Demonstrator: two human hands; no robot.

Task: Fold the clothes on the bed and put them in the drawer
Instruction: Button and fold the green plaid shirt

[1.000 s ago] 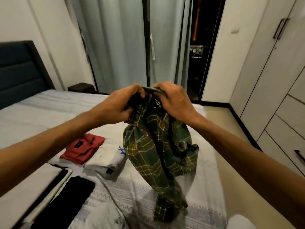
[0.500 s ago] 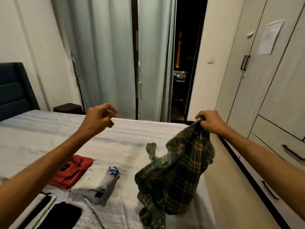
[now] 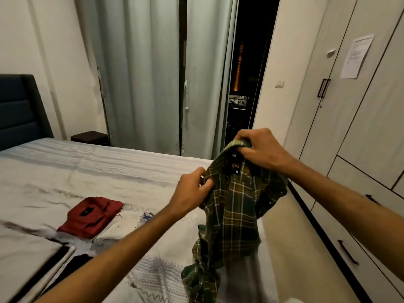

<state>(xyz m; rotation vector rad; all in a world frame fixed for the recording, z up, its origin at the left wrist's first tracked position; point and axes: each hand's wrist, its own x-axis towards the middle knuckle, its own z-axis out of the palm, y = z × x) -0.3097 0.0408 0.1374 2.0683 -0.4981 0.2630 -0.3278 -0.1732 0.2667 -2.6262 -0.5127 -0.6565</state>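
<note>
Up near the bed's right edge, two hands hold one green plaid shirt in the air. The right hand pinches the collar at the top; the left hand grips the cloth lower on its left edge. The shirt hangs crumpled, its size label "M" showing, its tail bunched on the white bedspread. Further left lie one folded red garment and, just beside it, one folded white garment. At far right, two wardrobe drawers are closed.

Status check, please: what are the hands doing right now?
Left hand and right hand both grip plaid shirt, unfolded. Folded red garment on bed. Nothing blocking.
</note>
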